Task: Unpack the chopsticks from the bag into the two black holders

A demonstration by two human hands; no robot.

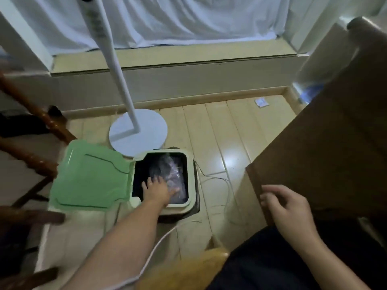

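1. While the left hand reaches down over the mouth of a cream bin on the floor, its fingers are spread and straight, and nothing is pinched between them
2. Inside the dark bin lies crumpled clear plastic, which looks like the bag; the hand's fingertips sit at or just over its near end, and whether they touch it cannot be told
3. No chopsticks can be made out in the plastic, which is blurred and glinting
4. The bin's green lid is swung open to the left and lies nearly flat beside the opening
5. The right hand rests at the near corner of a dark brown table, fingers loosely curled against the edge and holding nothing
6. Behind the bin stands the round white base of a floor fan, its pole rising up and left
7. A thin white cable trails over the pale wooden floor near the bin
8. Brown wooden chair parts show at the left edge
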